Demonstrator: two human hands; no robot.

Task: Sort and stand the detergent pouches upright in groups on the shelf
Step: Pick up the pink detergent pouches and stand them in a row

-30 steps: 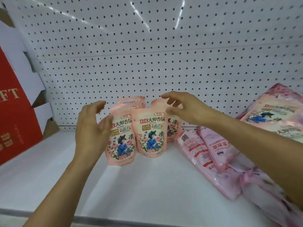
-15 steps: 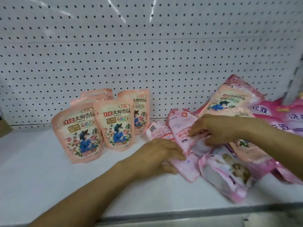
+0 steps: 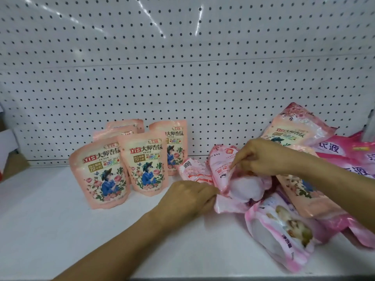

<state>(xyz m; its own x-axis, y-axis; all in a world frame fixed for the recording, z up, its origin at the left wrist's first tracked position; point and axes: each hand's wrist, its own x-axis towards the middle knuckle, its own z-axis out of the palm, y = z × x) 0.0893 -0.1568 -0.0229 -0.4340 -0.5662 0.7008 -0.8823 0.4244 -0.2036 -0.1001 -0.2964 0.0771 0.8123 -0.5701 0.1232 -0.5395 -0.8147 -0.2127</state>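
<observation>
Head view, left hand (image 3: 188,197) and right hand (image 3: 261,157) both pinching one lying pink pouch (image 3: 229,179), between them

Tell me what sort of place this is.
Most likely a shop aisle being restocked. A white pegboard back panel rises behind a white shelf, identical detergent pouches stand facing outward with 3.8 yuan price badges, and more pink pouches lie in an unsorted heap.

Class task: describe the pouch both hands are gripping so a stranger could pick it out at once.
Start at the standing salmon pouches, then go right into the fallen pile. The pale pink pouch lies there, back up; unlike its neighbours, the left hand and right hand grip it.
</observation>
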